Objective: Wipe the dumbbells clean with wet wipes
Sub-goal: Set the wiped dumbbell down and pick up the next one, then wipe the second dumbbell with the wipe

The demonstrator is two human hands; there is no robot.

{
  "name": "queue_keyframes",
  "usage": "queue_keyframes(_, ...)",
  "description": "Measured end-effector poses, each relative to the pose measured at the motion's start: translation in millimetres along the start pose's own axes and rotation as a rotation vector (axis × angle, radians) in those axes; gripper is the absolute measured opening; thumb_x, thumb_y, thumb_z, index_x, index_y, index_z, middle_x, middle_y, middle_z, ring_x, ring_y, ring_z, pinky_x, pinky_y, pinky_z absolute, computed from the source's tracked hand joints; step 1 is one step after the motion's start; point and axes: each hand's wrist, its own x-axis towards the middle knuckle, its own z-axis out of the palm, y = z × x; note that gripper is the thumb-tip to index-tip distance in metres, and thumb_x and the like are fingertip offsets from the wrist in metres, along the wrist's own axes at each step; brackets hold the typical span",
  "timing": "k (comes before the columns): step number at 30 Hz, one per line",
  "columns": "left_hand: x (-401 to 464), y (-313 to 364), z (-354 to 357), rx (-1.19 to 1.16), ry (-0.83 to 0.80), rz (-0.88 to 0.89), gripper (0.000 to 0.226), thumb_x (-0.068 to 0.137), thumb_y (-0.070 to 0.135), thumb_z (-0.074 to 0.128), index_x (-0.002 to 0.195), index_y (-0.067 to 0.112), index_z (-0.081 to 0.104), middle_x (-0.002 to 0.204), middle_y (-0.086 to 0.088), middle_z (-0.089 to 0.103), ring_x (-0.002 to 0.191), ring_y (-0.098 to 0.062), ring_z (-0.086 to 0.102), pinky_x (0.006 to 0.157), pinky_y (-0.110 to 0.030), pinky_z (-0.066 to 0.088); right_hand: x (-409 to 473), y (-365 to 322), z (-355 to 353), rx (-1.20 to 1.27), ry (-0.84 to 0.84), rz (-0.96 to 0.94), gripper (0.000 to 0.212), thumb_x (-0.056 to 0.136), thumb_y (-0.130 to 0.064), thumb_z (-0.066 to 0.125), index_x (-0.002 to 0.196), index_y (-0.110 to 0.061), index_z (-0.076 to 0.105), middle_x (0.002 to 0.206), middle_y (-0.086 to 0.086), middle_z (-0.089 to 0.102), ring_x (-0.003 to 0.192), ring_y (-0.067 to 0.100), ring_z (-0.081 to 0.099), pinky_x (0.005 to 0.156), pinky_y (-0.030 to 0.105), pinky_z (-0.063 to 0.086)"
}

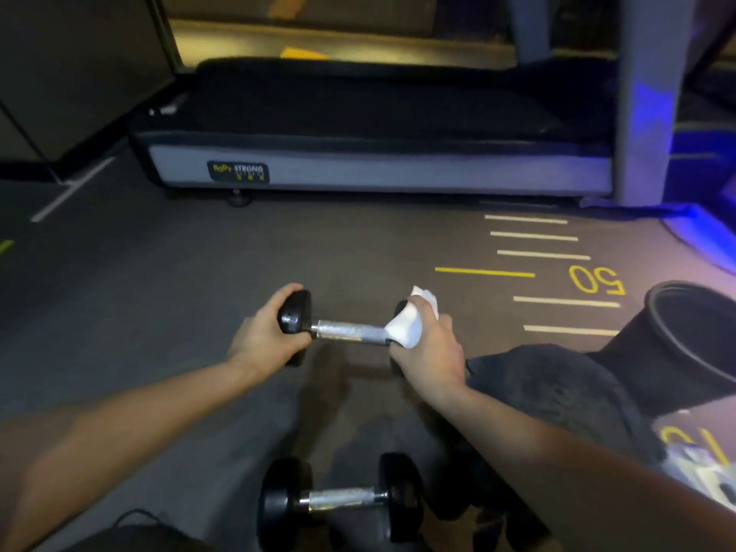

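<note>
A small dumbbell with black heads and a silver knurled handle is held level above the floor. My left hand grips its left black head. My right hand holds a white wet wipe pressed around the right end of the handle, hiding most of the right head. A second dumbbell, same look, lies on the floor close below, between my forearms.
A treadmill stands across the floor ahead. A black bin lies tipped at the right, beside a dark cloth. A wipes packet shows at the right edge. Floor lines and a yellow "50" mark the grey floor.
</note>
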Motion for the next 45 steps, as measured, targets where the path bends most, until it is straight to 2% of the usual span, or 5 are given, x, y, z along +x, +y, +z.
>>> queue_keyframes(14,-100.7,213.3,44.3,-0.144,-0.054,0.331,0.071,0.072,0.023,0.077,0.132,0.051,0.052,0.103,0.011,0.067,0.096,-0.017,0.064,0.085,-0.029,0.053,-84.2,46.8,-235.2,-0.105,0.390,-0.035,0.073,0.074,-0.026,0.072,0.136,-0.045,0.038,0.130,0.004,0.050,0.113,0.032,0.056,0.077,0.034,0.041)
queue_keyframes(31,-91.1,210.6,133.4,0.003,-0.224,0.354,0.073,0.073,0.033,0.078,0.133,0.056,0.045,0.109,0.015,0.068,0.102,-0.016,0.066,0.087,-0.028,0.052,-87.1,120.0,-243.4,-0.156,0.293,0.177,0.070,0.078,-0.032,0.067,0.135,-0.050,0.031,0.114,-0.001,0.038,0.077,0.033,0.050,0.067,0.034,0.037)
queue_keyframes(36,-61.8,195.3,116.7,-0.163,-0.497,0.350,0.110,0.051,0.059,0.093,0.142,0.062,0.029,0.127,0.009,0.060,0.120,-0.011,0.059,0.102,-0.033,0.051,-82.7,130.6,-241.8,-0.161,0.285,0.192,0.074,0.077,-0.034,0.067,0.138,-0.051,0.027,0.116,0.000,0.038,0.092,0.043,0.060,0.070,0.036,0.040)
queue_keyframes(40,-48.5,182.5,108.7,-0.341,-0.843,0.207,0.130,0.056,0.039,0.097,0.152,0.057,0.011,0.133,0.011,0.052,0.121,-0.013,0.064,0.104,-0.045,0.051,-82.6,131.2,-241.1,-0.173,0.281,0.200,0.075,0.077,-0.034,0.066,0.138,-0.052,0.027,0.116,0.000,0.039,0.092,0.043,0.060,0.071,0.035,0.038)
queue_keyframes(45,-43.8,180.8,121.6,-0.463,-0.909,0.175,0.129,0.057,0.023,0.093,0.154,0.054,0.014,0.139,0.019,0.054,0.124,-0.010,0.062,0.107,-0.047,0.049,-83.6,128.4,-240.7,-0.180,0.283,0.198,0.072,0.077,-0.035,0.065,0.136,-0.053,0.028,0.110,-0.002,0.035,0.088,0.043,0.060,0.070,0.037,0.044)
